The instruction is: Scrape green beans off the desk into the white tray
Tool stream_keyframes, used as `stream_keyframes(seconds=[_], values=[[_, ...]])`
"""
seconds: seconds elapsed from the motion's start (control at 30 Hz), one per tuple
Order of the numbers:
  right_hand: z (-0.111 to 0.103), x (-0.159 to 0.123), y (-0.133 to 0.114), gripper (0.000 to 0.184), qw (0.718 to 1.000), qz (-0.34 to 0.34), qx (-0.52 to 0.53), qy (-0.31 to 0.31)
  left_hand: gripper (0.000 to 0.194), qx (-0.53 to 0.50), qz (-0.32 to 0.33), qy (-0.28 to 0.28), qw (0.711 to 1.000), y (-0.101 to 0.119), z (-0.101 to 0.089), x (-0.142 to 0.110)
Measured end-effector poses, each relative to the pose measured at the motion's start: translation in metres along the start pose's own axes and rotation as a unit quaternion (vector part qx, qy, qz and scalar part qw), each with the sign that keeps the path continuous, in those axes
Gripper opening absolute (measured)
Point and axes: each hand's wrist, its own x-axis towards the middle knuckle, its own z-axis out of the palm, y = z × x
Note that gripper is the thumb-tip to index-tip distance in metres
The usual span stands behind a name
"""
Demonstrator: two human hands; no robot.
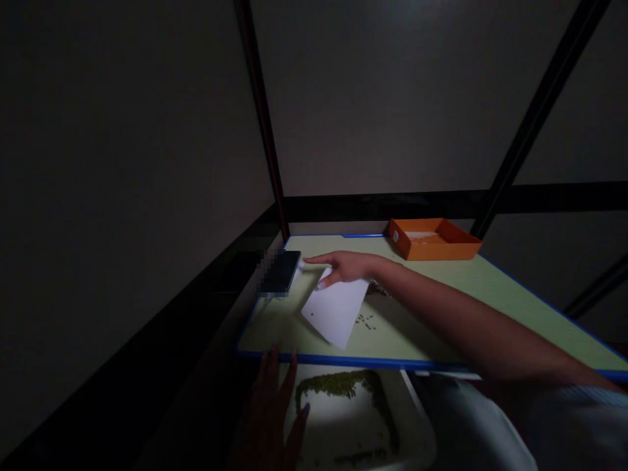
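Observation:
My right hand point(346, 267) is over the table, its thumb on top of a white sheet of paper point(336, 311) and its index finger stretched to the left. The paper slants down toward the near table edge. Beside it on the table lie several small, dark green, bean-like grains point(367, 322). My left hand point(272, 412), dim in shadow, has its fingers spread at the left side of a white tray point(419, 425) below the table edge. Its thumb reaches over the tray's inside. More green grains point(338, 383) lie along the tray's walls.
A light green table point(490, 288) with a blue rim stretches ahead. On its far right side stands an orange open box point(441, 250). A dark phone-like device point(283, 271), partly blurred, is at the left edge. Another dark patch of small bits point(377, 288) sits behind my forearm.

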Motion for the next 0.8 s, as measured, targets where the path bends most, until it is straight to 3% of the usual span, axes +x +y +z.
stream_keyframes(seconds=[0.2,0.3,0.4,0.53,0.67,0.8], values=[[0.019,0.056,0.012,0.056,0.998,0.023,-0.003,-0.061,0.072,0.043,0.035,0.001,0.998,-0.007,0.002,0.0],[0.024,0.064,0.016,0.052,0.998,0.024,-0.002,-0.057,0.075,0.06,0.052,-0.004,0.997,-0.013,0.006,0.001],[0.019,0.056,0.013,0.06,0.999,0.017,-0.001,-0.045,0.077,0.081,0.073,-0.004,0.994,-0.019,0.009,0.002],[-0.001,0.022,-0.005,0.058,0.999,-0.04,0.011,0.024,0.08,0.087,0.074,-0.009,0.993,-0.025,0.012,0.002],[-0.023,-0.038,-0.028,0.04,0.994,-0.028,-0.053,0.088,0.082,0.085,0.083,0.011,0.993,-0.03,0.017,0.005],[-0.025,-0.116,-0.024,0.018,0.942,-0.01,-0.075,0.328,0.086,0.087,0.105,0.029,0.99,-0.04,0.023,0.008]])
